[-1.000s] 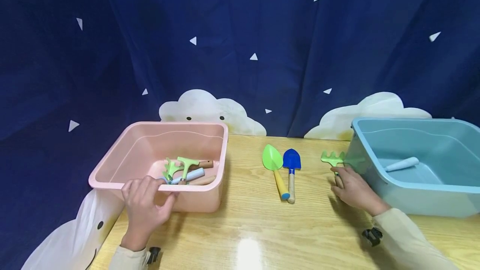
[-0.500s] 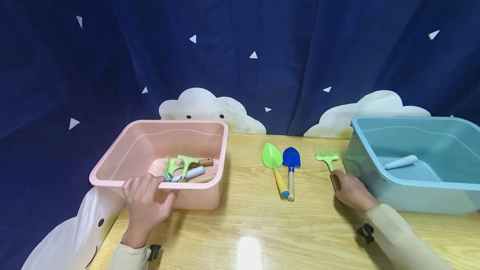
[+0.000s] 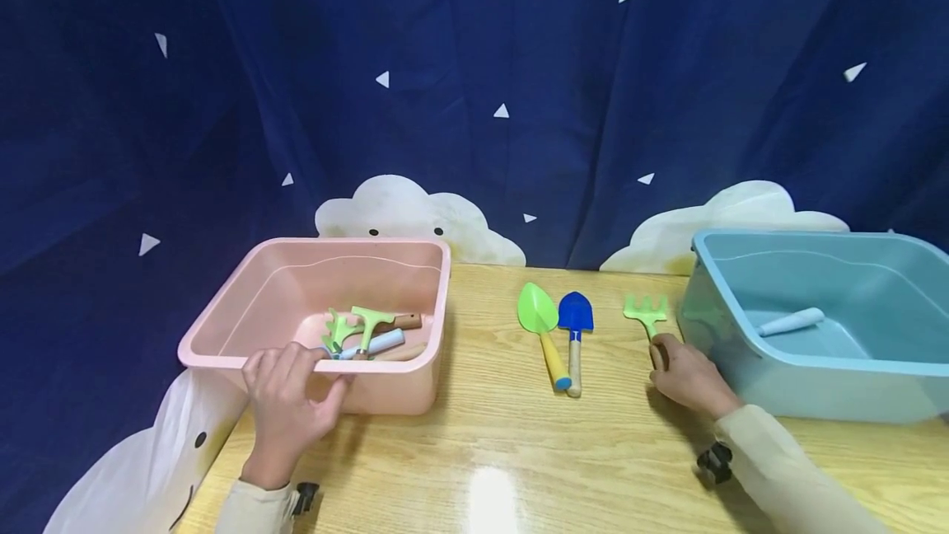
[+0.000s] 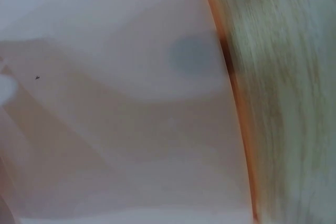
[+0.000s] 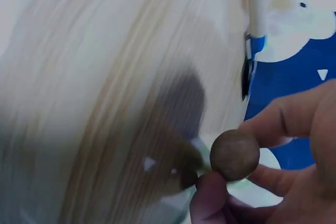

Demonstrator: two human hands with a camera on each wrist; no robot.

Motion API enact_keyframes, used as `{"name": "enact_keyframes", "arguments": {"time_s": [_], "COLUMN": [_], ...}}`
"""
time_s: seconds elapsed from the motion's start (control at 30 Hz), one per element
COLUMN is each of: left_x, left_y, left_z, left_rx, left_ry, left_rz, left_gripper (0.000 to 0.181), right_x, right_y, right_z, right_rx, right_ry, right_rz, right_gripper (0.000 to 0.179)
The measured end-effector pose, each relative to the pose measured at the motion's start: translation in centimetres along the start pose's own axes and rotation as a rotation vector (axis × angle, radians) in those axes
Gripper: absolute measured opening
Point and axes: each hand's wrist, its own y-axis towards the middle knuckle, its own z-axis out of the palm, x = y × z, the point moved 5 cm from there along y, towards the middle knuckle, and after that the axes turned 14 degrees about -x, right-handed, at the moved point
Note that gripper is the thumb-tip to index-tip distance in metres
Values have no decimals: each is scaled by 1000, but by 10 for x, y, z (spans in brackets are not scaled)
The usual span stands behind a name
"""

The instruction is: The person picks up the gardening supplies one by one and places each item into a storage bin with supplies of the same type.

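Note:
My left hand grips the front rim of a pink bin, fingers over the edge and thumb outside. Inside lie a green rake, a green T-shaped tool head and several handles. Left of the blue bin, my right hand pinches a small green hand rake by its brown handle, tines pointing to the back. Most of that handle is hidden by the fingers in the head view; its round end shows in the right wrist view.
Between the bins, a green trowel with a yellow handle and a blue shovel with a wooden handle lie side by side on the wooden table. A pale blue handle lies in the blue bin. Behind hangs a dark blue curtain.
My right hand has shifted slightly left with the rake, away from the blue bin's wall, and the tines now show in full. The left hand stays on the pink rim.

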Motion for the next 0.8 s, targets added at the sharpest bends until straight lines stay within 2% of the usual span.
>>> {"name": "enact_keyframes", "arguments": {"time_s": [0.1,0.23,0.33,0.53,0.8], "left_x": [0,0,0,-1,-1], "left_y": [-1,-1,0,0,1], "left_z": [1,0,0,0,0], "left_rx": [-3,-13,-15,-9,-8], "left_ry": [-1,-1,0,2,-4], "left_rz": [3,10,12,12,0], "left_gripper": [40,40,39,39,38], "right_x": [0,0,-3,-9,-12], "right_y": [-1,0,2,1,-1], "right_z": [1,3,3,5,6], "right_rx": [43,135,167,198,265], "right_ry": [140,444,599,772,999], "right_rz": [91,277,370,422,406], "right_gripper": [56,66,68,68,65]}}
